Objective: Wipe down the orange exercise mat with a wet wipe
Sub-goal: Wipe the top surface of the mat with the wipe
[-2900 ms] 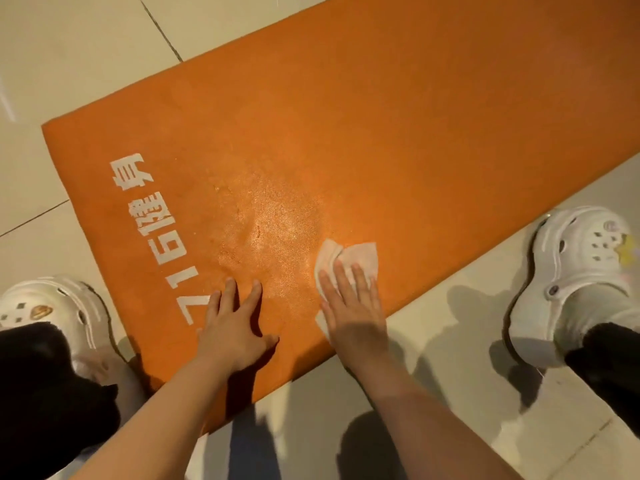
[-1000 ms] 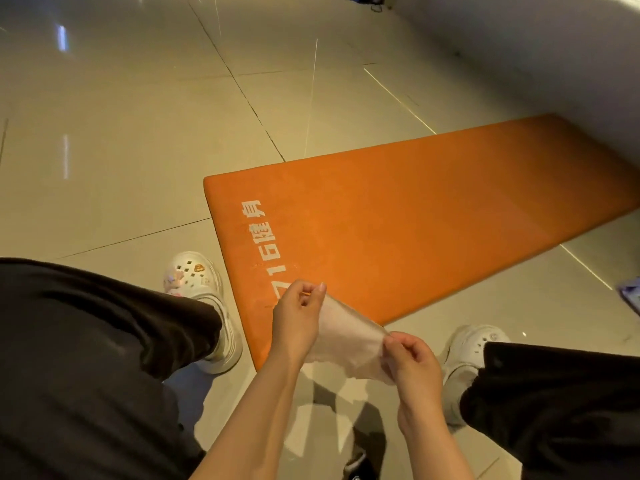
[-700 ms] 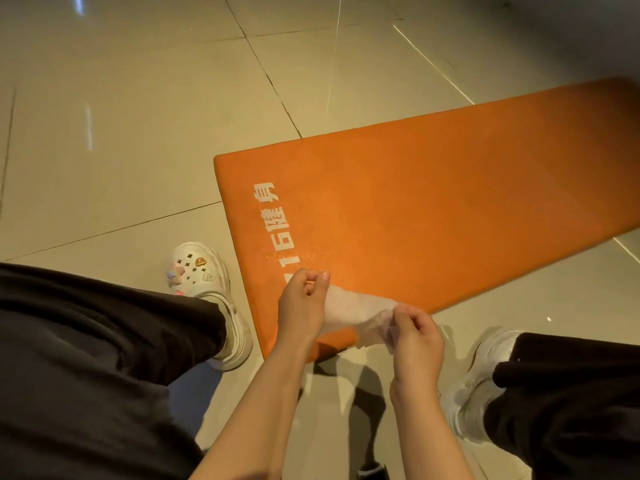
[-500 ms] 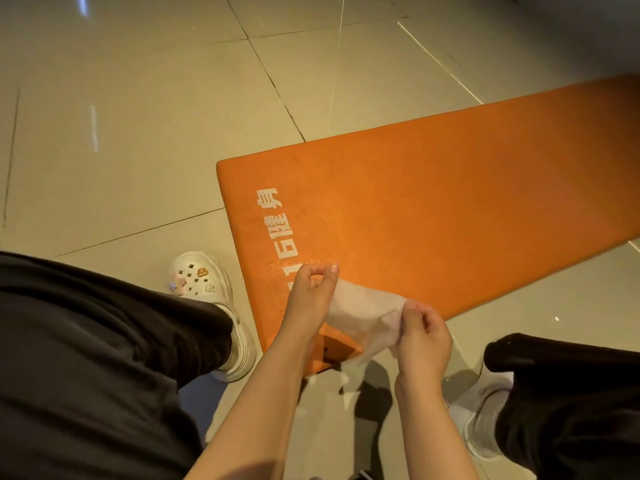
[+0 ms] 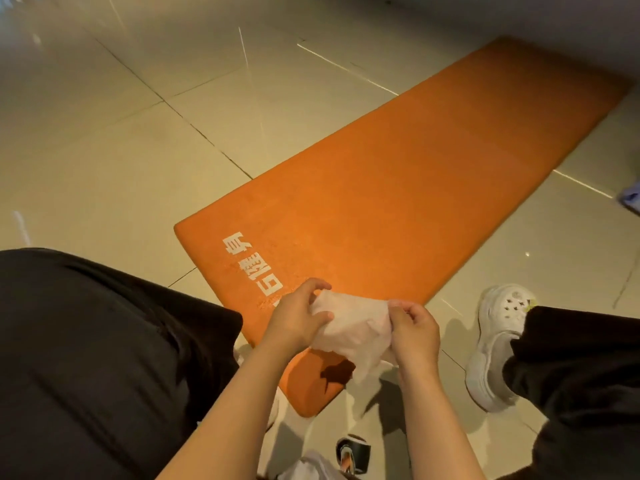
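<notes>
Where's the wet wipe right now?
In the head view, the wet wipe is held up between the left hand and right hand, above the near corner of the orange mat.

Left hand (image 5: 300, 318): sitting at lower centre of the frame, thumb and fingers curling round the left edge of the wipe (image 5: 353, 329).
Right hand (image 5: 414, 336): pinching the wipe's right edge, knuckles facing the camera.
Forearms: both bare, rising from the bottom edge and converging toward the middle.
Legs: bending at both lower sides of the frame.
</notes>
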A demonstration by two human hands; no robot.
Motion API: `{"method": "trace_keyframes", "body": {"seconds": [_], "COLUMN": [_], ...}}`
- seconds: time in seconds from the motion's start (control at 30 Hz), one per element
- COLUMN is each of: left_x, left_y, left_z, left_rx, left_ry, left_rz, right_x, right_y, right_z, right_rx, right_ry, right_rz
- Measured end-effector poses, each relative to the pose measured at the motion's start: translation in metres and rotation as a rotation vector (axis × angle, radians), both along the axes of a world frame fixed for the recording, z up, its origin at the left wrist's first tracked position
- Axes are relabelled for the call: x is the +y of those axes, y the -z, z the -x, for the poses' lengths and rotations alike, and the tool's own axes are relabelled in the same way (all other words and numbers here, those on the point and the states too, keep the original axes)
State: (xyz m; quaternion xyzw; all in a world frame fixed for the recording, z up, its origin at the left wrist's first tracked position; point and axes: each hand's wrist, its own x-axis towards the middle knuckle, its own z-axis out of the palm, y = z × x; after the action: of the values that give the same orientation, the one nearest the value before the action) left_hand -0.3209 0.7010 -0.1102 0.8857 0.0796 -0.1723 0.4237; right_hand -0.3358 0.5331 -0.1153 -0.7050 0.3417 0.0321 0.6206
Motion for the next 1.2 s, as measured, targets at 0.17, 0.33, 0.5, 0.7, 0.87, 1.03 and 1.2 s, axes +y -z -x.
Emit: {"method": "trace_keyframes", "body": {"seconds": [0.17, 0.33, 0.5, 0.7, 0.87, 1.03, 1.2], "left_x": [0.022, 0.042, 0.049, 0.048, 0.054, 0.060, 0.061], "left_y": [0.012, 0.038, 0.038, 0.036, 0.042, 0.038, 0.066], "left_z": [0.014, 0.040, 0.048, 0.048, 0.060, 0.057, 0.073], "left_rx": [0.035, 0.131, 0.106, 0.090, 0.116, 0.059, 0.166], "left_ry": [0.124, 0.276, 0.382, 0.332, 0.339, 0.238, 0.213], "left_rz": [-0.122, -0.142, -0.093, -0.057, -0.097, -0.100, -0.099], "right_x": [0.013, 0.033, 0.037, 0.050, 0.051, 0.055, 0.068], "right_y": [0.001, 0.008, 0.007, 0.010, 0.014, 0.014, 0.041], "right_z": [0.018, 0.046, 0.074, 0.075, 0.080, 0.077, 0.087], "right_rx": [0.090, 0.159, 0.208, 0.211, 0.179, 0.136, 0.304], "right_ry": [-0.037, -0.154, -0.165, -0.211, -0.125, -0.193, -0.265], "right_rz": [-0.041, 0.143, 0.379, 0.418, 0.319, 0.263, 0.214]}}
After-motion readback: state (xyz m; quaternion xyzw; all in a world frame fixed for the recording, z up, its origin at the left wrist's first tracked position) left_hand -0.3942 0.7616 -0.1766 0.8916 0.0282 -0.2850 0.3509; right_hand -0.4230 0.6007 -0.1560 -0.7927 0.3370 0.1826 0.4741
